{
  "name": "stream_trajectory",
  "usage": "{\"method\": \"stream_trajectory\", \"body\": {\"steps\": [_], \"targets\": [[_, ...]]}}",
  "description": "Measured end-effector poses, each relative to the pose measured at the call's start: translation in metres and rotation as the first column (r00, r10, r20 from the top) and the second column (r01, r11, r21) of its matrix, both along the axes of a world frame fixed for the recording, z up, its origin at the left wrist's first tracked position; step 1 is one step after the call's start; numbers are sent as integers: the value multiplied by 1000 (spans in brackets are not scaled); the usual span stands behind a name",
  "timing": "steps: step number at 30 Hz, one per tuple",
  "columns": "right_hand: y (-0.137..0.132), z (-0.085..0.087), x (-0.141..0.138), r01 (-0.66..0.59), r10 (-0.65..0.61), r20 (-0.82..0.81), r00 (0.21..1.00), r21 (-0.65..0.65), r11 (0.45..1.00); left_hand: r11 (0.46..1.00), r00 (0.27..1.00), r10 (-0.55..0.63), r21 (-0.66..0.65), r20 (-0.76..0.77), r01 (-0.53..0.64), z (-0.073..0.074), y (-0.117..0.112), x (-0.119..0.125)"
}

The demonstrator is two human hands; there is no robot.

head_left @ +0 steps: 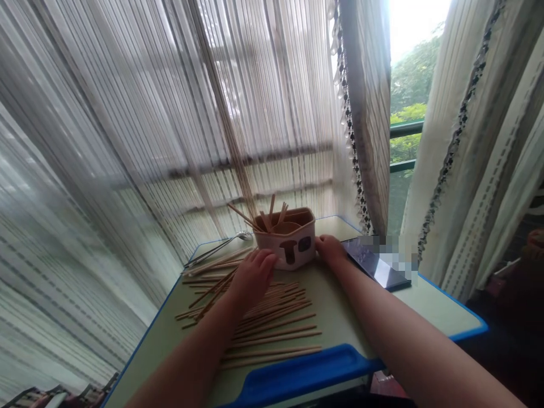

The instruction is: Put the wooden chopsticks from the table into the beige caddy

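- Far left: metal cutlery (pixel 216 249) is laid aslant near the edge of the counter (pixel 344 317), its long axis running from lower left to upper right.
- Left to centre: loose chopsticks (pixel 280 326) are spread on the counter in front of the box, their long axes mostly crosswise and nearly parallel, with the right-hand ends slightly raised in the view; a few on the left are set at a steeper slant.
- Left of centre: the left hand (pixel 256 269) is placed palm down, fingers partly curled around the lower front-left of the box; some loose chopsticks are overlapped by its arm.
- Centre: the box (pixel 300 254) is stood upright beyond the loose chopsticks, opening upward, long axis roughly crosswise, its marked wall turned toward the person. Inside, several sticks (pixel 272 207) are seen, some near upright and one tilted out over the left rim. The step in hand is judged to be steadying or placing the box; for any shift, even pressure from both sides would be called for, with the base kept level.
- Right of centre: the box's right end is clasped by the right hand (pixel 330 249), fingers curled, its fingertips partly hidden.
- Right: a phone (pixel 380 266) is laid flat just beside the right forearm.
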State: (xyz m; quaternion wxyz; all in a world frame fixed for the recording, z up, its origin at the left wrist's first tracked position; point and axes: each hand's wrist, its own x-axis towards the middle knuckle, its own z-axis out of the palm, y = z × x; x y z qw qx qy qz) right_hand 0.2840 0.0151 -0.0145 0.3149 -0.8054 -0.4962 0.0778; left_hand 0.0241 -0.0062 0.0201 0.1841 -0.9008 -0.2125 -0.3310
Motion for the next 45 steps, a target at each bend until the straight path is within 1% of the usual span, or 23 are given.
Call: {"method": "stream_trajectory", "body": {"steps": [4,7,10,13,17,24,26,29,32,36,39,42,45], "targets": [[1,-1,0,10,-10,4,1000,-1,1000,994,988,-91,79,121,82,2,-3,-4],[0,0,-1,8,-8,8,1000,-5,1000,991,965,-99,115,243,72,-1,-4,-6],[0,0,-1,5,-5,6,1000,-2,1000,994,932,-82,93,353,53,-3,-5,-7],[-1,0,-1,6,-6,4,1000,4,1000,997,911,-66,53,407,48,-3,-6,-6],[-1,1,-1,9,-9,-6,1000,2,1000,999,910,-44,25,412,37,-2,-5,-4],[-2,1,-2,-25,25,-8,1000,15,1000,997,899,-41,71,436,11,-2,-5,-4],[-2,1,-2,-38,38,-3,999,12,999,994,906,-78,107,416,36,-2,-6,-4],[-1,1,-2,-34,34,2,999,5,999,978,926,-159,183,342,101,-2,-8,-4],[-1,1,-2,-24,24,7,1000,-1,1000,975,921,-180,185,345,122,-3,-10,-3],[-2,2,-3,-33,34,10,999,-13,999,968,877,-250,113,411,223,-3,-16,-3],[-3,3,-4,-39,39,11,999,-7,999,948,828,-305,65,470,312,1,-23,-2],[-3,2,-4,-35,35,10,999,0,999,918,743,-376,115,554,380,9,-32,0],[-2,2,-4,-34,34,14,999,-4,999,913,677,-394,176,622,369,17,-40,3]]}}
